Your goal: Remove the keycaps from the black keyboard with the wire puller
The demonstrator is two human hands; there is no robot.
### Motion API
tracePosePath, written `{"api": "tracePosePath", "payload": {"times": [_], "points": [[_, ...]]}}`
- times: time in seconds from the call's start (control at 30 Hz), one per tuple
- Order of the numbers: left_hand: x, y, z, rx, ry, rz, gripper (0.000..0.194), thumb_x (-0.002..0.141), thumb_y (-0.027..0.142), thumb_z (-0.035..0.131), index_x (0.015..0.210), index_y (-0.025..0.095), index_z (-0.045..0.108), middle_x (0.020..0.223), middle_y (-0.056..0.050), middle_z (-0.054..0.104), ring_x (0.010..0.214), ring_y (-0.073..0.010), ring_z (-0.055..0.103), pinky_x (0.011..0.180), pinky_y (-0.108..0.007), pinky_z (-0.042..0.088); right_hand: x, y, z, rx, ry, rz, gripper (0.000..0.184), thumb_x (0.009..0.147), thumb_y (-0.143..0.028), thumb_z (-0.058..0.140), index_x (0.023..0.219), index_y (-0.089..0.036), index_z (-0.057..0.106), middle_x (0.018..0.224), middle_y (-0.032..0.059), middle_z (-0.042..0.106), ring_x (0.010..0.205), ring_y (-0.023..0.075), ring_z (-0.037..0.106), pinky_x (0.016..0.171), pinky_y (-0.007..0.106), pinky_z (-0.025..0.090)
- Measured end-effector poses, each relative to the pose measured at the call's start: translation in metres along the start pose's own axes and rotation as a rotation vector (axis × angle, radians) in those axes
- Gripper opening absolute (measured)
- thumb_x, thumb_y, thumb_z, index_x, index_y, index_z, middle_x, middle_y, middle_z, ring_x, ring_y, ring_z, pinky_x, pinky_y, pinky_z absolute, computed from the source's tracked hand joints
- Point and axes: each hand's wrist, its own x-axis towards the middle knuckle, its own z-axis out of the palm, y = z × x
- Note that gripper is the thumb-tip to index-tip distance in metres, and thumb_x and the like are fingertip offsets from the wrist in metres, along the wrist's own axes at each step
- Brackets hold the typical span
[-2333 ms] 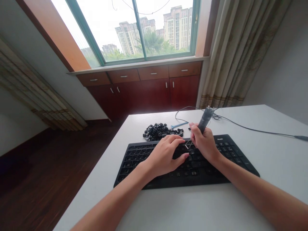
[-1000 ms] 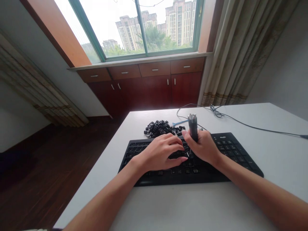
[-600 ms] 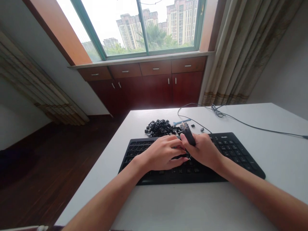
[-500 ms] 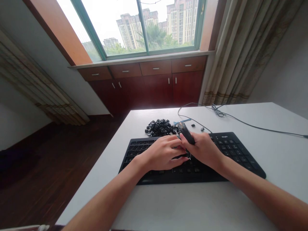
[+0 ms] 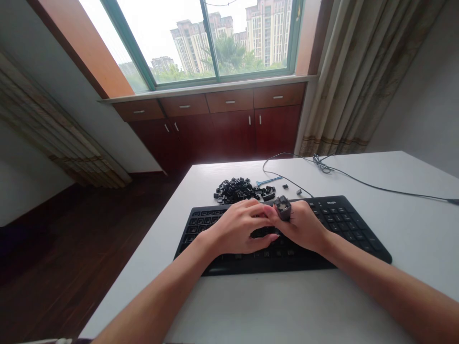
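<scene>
Across a black keyboard [image 5: 272,266] lie both of my hands. My right hand [image 5: 304,228] is closed around a short dark tool [image 5: 283,208], whose blocky end with a cross-like pattern points up. I cannot make out the tool's exact kind, and its lower end is hidden. My left hand [image 5: 241,227] rests over the keyboard's middle, fingers bent and thumb apart, its fingertips close to the right hand. Behind the keyboard sits a pile of loose black keycaps [image 5: 234,190]. Square bare sockets show at the keyboard's left end.
A thin blue tool [image 5: 268,181] lies behind the keyboard, near two stray keycaps [image 5: 285,186]. The keyboard's cable [image 5: 376,186] runs, partly bundled, across the white table [image 5: 423,210]. Beyond the table's far edge stand red-brown cabinets [image 5: 229,131] under a window.
The tool in my right hand has tipped: its lengthwise side showed before, and now its end faces up. My left hand has barely moved. The view has shifted slightly.
</scene>
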Motion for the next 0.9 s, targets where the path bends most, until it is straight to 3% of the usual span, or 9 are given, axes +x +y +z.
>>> {"api": "tracePosePath", "payload": {"times": [0.13,0.33,0.5,0.73,0.9], "points": [[0.006,0.013,0.001,-0.061,-0.05,-0.15,0.041,0.09,0.043,0.068,0.121,0.017,0.063,0.122,-0.012,0.068,0.112,-0.0287,0.063,0.106,-0.047,0.05,0.004,-0.004,0.0,0.091,-0.011,0.011,0.034,0.099,-0.033,0.055,0.068,-0.02,0.05,0.064,-0.0026,0.055,0.058,0.0117,0.045,0.057,0.024,0.039],[0.012,0.03,0.021,-0.146,-0.004,-0.264,0.045,0.091,0.024,0.061,0.134,0.016,0.051,0.134,-0.013,0.063,0.124,-0.0303,0.059,0.111,-0.047,0.049,0.013,-0.01,0.002,0.068,-0.033,-0.025,0.043,0.099,-0.038,0.053,0.061,-0.021,0.041,0.059,-0.0027,0.049,0.054,0.0111,0.042,0.053,0.024,0.036],[0.015,0.037,0.028,-0.069,-0.018,-0.217,0.039,0.097,0.026,0.052,0.135,0.015,0.053,0.136,-0.016,0.062,0.13,-0.034,0.055,0.118,-0.056,0.04,0.01,-0.011,0.005,-0.022,0.015,0.004,0.046,0.097,-0.041,0.054,0.058,-0.021,0.04,0.054,-0.003,0.045,0.05,0.0107,0.04,0.051,0.025,0.033],[0.016,0.04,0.027,-0.042,-0.045,-0.228,0.044,0.102,0.025,0.044,0.145,0.015,0.048,0.15,-0.018,0.052,0.143,-0.0348,0.045,0.123,-0.06,0.034,0.008,-0.008,0.007,0.122,0.069,0.088,0.044,0.097,-0.037,0.051,0.06,-0.022,0.033,0.057,-0.0036,0.039,0.053,0.011,0.038,0.052,0.025,0.035],[0.015,0.04,0.028,-0.045,-0.067,-0.233,0.046,0.103,0.023,0.041,0.148,0.013,0.045,0.152,-0.019,0.051,0.139,-0.032,0.051,0.123,-0.058,0.034,0.006,-0.006,0.007,0.135,0.087,0.094,0.042,0.097,-0.034,0.053,0.061,-0.021,0.035,0.057,-0.0039,0.04,0.055,0.0112,0.039,0.053,0.025,0.035]]}}
